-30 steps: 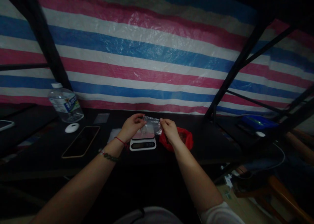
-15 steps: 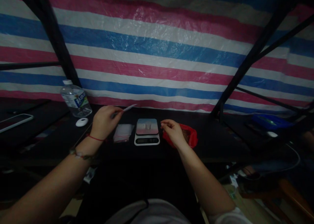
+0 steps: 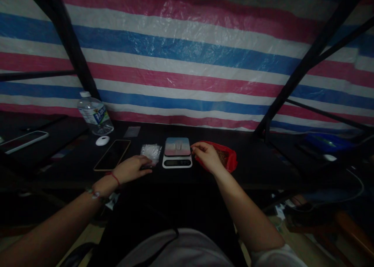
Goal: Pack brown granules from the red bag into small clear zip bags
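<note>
Since the earlier frame the left hand (image 3: 133, 169) has come down to the near edge of the bag stack (image 3: 151, 151); the right hand (image 3: 207, 156) has stayed by the red bag (image 3: 233, 161).

Take the scale (image 3: 177, 158) as clock centre, twelve pointing away from the person. The bottle (image 3: 96, 117) stands at ten, well beyond the left hand. The red bag, brown contents showing, sits at three, partly under the right hand. The phone (image 3: 112, 154) lies at nine; the stack also at nine but closer, by the left fingers. The scale is between the hands. A loose bag (image 3: 132, 131) lies at ten.

The bottle's blue-and-green label carries white characters, too blurred to read; so is the scale's display.

The left hand is loosely bent, thumb apart; I cannot tell whether it holds the dark sliver there. The right is half-curled at the red bag's edge; whether it grips, I cannot tell.
</note>
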`<state>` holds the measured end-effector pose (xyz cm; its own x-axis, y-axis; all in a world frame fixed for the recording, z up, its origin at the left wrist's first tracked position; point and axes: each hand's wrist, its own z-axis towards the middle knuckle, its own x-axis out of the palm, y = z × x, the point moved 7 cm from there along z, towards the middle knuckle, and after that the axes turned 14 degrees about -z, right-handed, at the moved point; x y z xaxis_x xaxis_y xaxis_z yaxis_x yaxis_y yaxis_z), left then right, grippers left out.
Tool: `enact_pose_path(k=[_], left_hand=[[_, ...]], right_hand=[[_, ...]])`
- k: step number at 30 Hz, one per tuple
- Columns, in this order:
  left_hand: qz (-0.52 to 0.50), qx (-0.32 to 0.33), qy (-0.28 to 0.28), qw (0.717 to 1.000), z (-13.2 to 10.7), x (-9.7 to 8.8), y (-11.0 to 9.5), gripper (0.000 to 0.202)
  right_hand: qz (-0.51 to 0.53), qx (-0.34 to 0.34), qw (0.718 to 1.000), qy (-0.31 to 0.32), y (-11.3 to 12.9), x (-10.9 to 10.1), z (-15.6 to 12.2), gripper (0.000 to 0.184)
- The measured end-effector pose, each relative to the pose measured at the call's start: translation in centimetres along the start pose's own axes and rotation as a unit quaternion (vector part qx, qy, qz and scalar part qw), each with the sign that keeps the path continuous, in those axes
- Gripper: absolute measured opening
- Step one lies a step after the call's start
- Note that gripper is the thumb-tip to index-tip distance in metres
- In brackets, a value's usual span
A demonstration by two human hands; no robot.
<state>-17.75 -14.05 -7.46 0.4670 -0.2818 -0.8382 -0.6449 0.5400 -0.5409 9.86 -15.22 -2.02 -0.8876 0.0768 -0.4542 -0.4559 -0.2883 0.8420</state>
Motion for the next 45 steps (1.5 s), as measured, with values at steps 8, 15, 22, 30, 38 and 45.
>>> enact_pose_path(k=[8,15,22,30,38,45], left_hand=[[0.048,0.006,-0.037,0.998,-5.6,2.4,-1.2,0.027],[-0.129,-0.008,-0.191,0.973,-4.8,-0.9,-4.4,0.027],[-0.314,-0.005,-0.237,0.919,0.7,1.2,-6.0,0.031],[-0.356,-0.054,-0.26,0.896,2.3,4.1,-2.5,0.048],[-0.388,-0.078,-0.244,0.885,2.6,6.2,-1.9,0.076],[-0.444,-0.046,-0.264,0.855,3.1,5.8,-2.8,0.087]], right_hand=[[-0.019,-0.009,1.0,0.017,-0.5,1.1,-0.1,0.02],[-0.066,-0.132,0.983,0.106,2.0,5.2,-2.4,0.093],[-0.085,-0.161,0.979,0.093,2.8,5.3,-2.7,0.064],[-0.164,-0.138,0.973,0.089,0.2,5.7,-1.8,0.04],[-0.16,-0.137,0.967,0.146,-0.8,6.6,-2.0,0.068],[-0.158,-0.154,0.97,0.099,-0.4,6.9,-2.1,0.081]])
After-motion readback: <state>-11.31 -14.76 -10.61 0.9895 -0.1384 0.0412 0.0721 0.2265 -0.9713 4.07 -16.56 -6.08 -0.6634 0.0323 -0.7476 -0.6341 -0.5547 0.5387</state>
